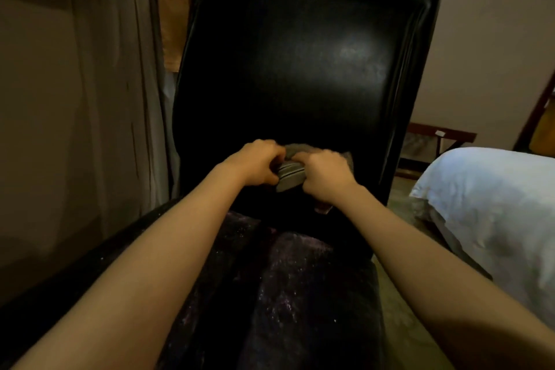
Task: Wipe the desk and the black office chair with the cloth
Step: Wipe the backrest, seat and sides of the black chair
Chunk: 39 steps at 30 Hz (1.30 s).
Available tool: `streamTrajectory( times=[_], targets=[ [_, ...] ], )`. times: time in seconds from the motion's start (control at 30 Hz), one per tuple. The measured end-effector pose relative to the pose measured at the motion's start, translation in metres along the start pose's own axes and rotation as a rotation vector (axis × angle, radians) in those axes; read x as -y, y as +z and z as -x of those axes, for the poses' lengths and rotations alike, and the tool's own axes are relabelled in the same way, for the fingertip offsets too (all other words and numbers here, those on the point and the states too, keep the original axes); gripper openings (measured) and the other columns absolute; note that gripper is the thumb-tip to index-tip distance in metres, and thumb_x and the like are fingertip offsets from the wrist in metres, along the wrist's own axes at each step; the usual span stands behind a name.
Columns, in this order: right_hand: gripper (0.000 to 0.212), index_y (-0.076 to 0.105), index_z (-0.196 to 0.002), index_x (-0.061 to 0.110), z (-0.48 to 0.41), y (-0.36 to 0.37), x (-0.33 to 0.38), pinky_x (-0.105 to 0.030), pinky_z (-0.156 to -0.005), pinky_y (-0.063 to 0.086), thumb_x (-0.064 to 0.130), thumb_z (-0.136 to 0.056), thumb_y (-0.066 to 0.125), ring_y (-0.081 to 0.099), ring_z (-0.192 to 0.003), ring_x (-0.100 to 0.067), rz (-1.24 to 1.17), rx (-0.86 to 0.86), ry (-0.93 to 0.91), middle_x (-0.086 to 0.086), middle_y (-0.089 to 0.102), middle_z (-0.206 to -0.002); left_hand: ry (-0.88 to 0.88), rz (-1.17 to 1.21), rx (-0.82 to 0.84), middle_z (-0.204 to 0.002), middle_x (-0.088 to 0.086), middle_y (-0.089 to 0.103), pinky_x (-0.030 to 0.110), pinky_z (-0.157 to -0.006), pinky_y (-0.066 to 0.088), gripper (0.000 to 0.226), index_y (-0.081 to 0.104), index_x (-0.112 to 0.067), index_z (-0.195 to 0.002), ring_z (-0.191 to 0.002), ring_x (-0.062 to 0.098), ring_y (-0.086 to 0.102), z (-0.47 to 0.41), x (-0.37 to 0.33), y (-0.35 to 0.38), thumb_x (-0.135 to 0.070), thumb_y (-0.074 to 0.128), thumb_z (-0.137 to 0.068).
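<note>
The black office chair fills the middle of the head view, its tall glossy backrest facing me. A grey cloth is bunched low against the backrest, just above the seat. My left hand grips the cloth's left side with curled fingers. My right hand grips its right side, and a corner of cloth hangs below that hand. The two hands sit close together with a folded strip of cloth between them. The desk is not in view.
A bed with white bedding stands at the right. Grey and tan curtains hang at the left. A dark wooden rack stands against the far wall behind the chair. Dark sparkly fabric lies below my arms.
</note>
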State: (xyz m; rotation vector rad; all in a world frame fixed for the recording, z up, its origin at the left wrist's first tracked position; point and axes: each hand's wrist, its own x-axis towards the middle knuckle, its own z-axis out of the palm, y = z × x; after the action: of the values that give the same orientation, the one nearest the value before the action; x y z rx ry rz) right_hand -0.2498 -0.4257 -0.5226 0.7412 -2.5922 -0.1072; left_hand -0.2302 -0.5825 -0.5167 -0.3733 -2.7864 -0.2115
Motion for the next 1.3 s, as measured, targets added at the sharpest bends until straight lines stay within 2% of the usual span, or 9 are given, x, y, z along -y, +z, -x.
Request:
streamTrajectory(
  times=[0.1,0.23,0.37,0.47,0.6,0.8,0.93,1.07,1.3],
  targets=[
    [0.043,0.056,-0.127,0.024,0.009,0.011,0.017,-0.036,-0.079,0.049,0.020,-0.084,0.056,0.060,-0.098,-0.029,-0.089,0.106,-0.017,-0.007,0.064,-0.110,-0.024,0.010,0.141,-0.095,0.001,0.056,0.034,-0.077,0.047,0.021,0.054,-0.022,-0.089,-0.093,0.020,0.057,0.018,0.010,0.001,-0.021,0.071,-0.077],
    [0.052,0.047,-0.135,0.032,0.018,0.008,0.013,-0.034,-0.077,0.047,0.020,-0.085,0.056,0.059,-0.102,-0.029,-0.088,0.058,-0.031,-0.007,0.063,-0.112,0.004,0.030,0.148,-0.092,-0.001,0.055,0.034,-0.078,0.047,0.021,0.051,-0.023,-0.088,-0.089,0.018,0.055,0.021,0.005,-0.005,-0.021,0.070,-0.078],
    [0.051,0.049,-0.133,0.033,0.037,0.007,-0.008,-0.034,-0.075,0.046,0.021,-0.084,0.057,0.059,-0.101,-0.029,-0.078,0.118,-0.002,-0.006,0.063,-0.109,0.063,0.042,0.173,-0.090,-0.002,0.053,0.029,-0.072,0.043,0.020,0.053,-0.023,-0.091,-0.085,0.016,0.051,0.019,-0.020,0.003,-0.021,0.069,-0.079],
    [0.045,0.054,-0.127,0.031,0.063,0.024,-0.026,-0.037,-0.074,0.050,0.021,-0.084,0.060,0.061,-0.098,-0.030,-0.164,0.194,0.070,-0.007,0.064,-0.105,0.109,0.001,0.213,-0.103,0.003,0.059,0.033,-0.077,0.047,0.023,0.059,-0.018,-0.103,-0.094,0.020,0.056,0.018,-0.044,0.025,-0.017,0.066,-0.081],
    [0.046,0.057,-0.126,0.020,0.116,0.086,-0.018,-0.034,-0.083,0.048,0.020,-0.081,0.064,0.059,-0.106,-0.032,-0.373,0.305,0.195,-0.011,0.063,-0.114,0.200,-0.126,0.339,-0.120,0.008,0.060,0.032,-0.083,0.046,0.032,0.061,-0.016,-0.118,-0.109,0.026,0.057,0.030,-0.072,0.069,-0.009,0.058,-0.087],
    [0.042,0.058,-0.121,0.017,0.123,0.119,-0.011,-0.035,-0.076,0.046,0.018,-0.080,0.063,0.057,-0.098,-0.034,-0.413,0.180,0.217,-0.014,0.058,-0.108,0.148,-0.064,0.340,-0.119,0.012,0.061,0.032,-0.082,0.045,0.033,0.064,-0.014,-0.117,-0.108,0.028,0.058,0.039,-0.065,0.082,-0.004,0.056,-0.087],
    [0.038,0.060,-0.115,0.016,0.129,0.127,-0.008,-0.033,-0.070,0.042,0.018,-0.077,0.062,0.056,-0.094,-0.032,-0.437,0.109,0.209,-0.010,0.060,-0.101,0.121,-0.140,0.355,-0.114,0.015,0.061,0.034,-0.080,0.045,0.026,0.065,-0.008,-0.110,-0.105,0.031,0.057,0.035,-0.076,0.092,-0.001,0.052,-0.088],
    [0.031,0.061,-0.110,0.017,0.122,0.130,-0.013,-0.030,-0.066,0.036,0.020,-0.079,0.061,0.056,-0.093,-0.030,-0.469,0.052,0.190,-0.009,0.061,-0.101,0.104,-0.165,0.323,-0.108,0.009,0.064,0.032,-0.078,0.048,0.022,0.067,-0.011,-0.104,-0.100,0.026,0.060,0.025,-0.074,0.093,-0.005,0.061,-0.084],
    [0.034,0.061,-0.114,0.018,0.111,0.135,-0.018,-0.034,-0.073,0.043,0.019,-0.080,0.060,0.056,-0.099,-0.030,-0.495,0.030,0.145,-0.009,0.061,-0.105,-0.021,-0.201,0.221,-0.116,0.009,0.059,0.032,-0.076,0.041,0.025,0.059,-0.014,-0.112,-0.106,0.026,0.056,0.036,-0.074,0.102,-0.014,0.057,-0.087]
  ],
)
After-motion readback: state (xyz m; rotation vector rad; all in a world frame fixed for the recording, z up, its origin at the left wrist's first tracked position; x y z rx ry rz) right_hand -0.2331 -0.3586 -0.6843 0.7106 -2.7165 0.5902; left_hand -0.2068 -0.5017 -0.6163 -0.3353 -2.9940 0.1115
